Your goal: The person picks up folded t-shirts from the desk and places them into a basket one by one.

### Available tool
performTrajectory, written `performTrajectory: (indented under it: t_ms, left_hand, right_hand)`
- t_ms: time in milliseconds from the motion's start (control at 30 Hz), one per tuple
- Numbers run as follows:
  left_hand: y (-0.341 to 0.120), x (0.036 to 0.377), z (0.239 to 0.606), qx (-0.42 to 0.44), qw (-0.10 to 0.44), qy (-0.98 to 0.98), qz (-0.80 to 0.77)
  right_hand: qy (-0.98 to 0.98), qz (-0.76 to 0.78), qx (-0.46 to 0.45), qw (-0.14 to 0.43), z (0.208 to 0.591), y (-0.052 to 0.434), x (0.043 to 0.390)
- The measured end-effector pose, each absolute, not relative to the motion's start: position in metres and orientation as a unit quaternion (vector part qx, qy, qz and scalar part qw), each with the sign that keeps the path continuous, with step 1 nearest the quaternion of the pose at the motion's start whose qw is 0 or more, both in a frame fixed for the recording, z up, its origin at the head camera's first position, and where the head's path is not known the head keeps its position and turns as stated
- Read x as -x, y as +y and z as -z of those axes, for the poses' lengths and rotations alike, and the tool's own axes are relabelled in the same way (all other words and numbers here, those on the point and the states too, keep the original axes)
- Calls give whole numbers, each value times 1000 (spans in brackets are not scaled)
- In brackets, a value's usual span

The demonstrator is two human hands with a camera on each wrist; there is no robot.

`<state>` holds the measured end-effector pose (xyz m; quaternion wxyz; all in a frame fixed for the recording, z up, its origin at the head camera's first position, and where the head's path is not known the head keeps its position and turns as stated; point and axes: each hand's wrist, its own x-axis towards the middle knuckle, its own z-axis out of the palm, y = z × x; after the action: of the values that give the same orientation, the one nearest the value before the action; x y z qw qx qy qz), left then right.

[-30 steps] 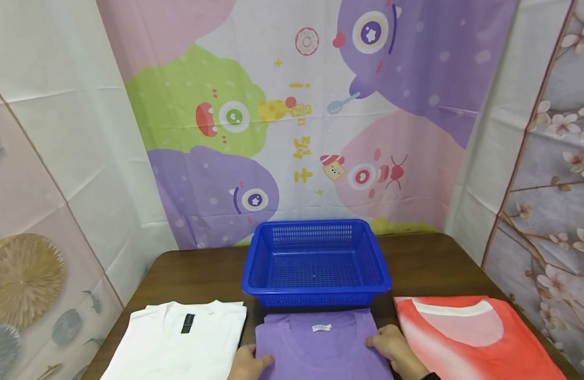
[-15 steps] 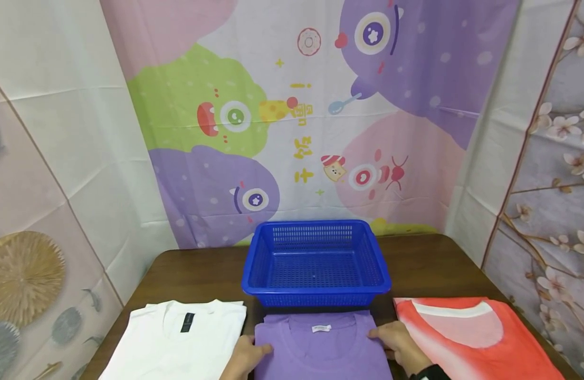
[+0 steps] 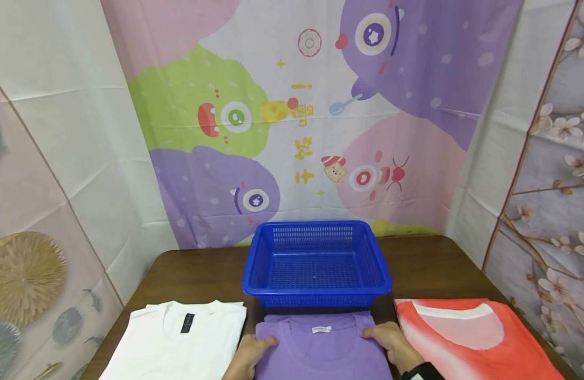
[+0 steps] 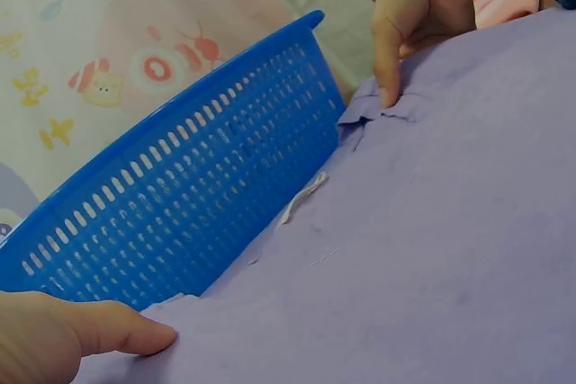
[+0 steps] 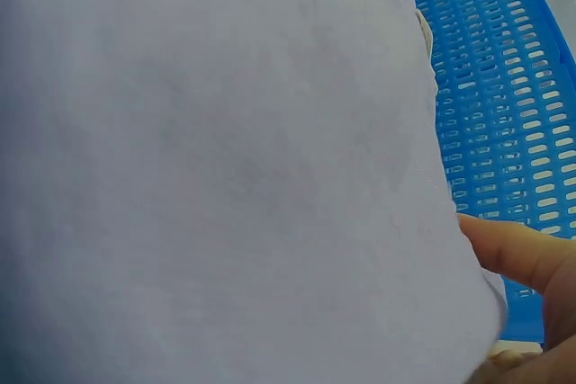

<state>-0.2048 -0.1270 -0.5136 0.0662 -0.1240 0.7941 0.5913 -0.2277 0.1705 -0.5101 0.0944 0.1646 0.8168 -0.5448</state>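
Observation:
A folded purple T-shirt with a white neck label lies at the front middle in the head view. My left hand grips its left edge, thumb on top and fingers beneath. Opposite it, my right hand grips the right edge the same way. In the left wrist view the right thumb presses into creased purple cloth near the collar. The right wrist view is mostly filled by the shirt, with the right thumb at its edge. The fingers under the cloth are hidden.
Just behind the shirt stands a blue plastic basket with nothing in it. A folded white T-shirt lies on the left, a red and white one on the right. The brown table ends at a printed curtain.
Both thumbs have shifted slightly inward on the purple shirt's edges. The shirts and the basket have stayed put.

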Motion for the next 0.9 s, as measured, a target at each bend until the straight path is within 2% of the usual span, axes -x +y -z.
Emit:
performTrajectory:
  t_ms: [600,900]
  left_hand:
    - [-119,200,512,124,9,813,-569]
    - [-118,196,503,115,3,805,-582]
  right_hand:
    - [800,574,-150,84,509,168,225]
    - [798,582,-146,63,503,166,221]
